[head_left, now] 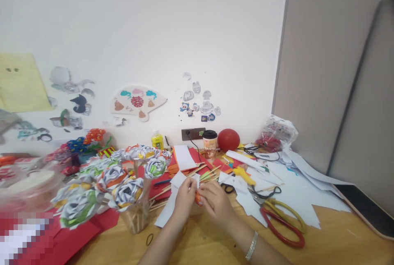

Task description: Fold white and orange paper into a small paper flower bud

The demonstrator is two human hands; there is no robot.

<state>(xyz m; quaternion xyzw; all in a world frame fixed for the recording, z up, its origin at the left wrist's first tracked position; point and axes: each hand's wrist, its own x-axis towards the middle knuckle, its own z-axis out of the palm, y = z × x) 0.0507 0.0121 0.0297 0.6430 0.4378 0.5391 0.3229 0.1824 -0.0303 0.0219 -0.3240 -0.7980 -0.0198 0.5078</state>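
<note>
Peeking out between the two hands, an orange piece point(198, 197) is mostly covered, its shape hard to make out. The right hand point(217, 200) pinches it with bunched fingertips; the left hand point(185, 196) grips it too, its fingertips partly hidden. White paper point(166, 213) runs partly behind the left hand. Sticks point(212, 173) lie beyond. Rightward, scissors point(300, 238) have their blades obscured; a dark slab point(365, 207) is cut off at the edge.
</note>
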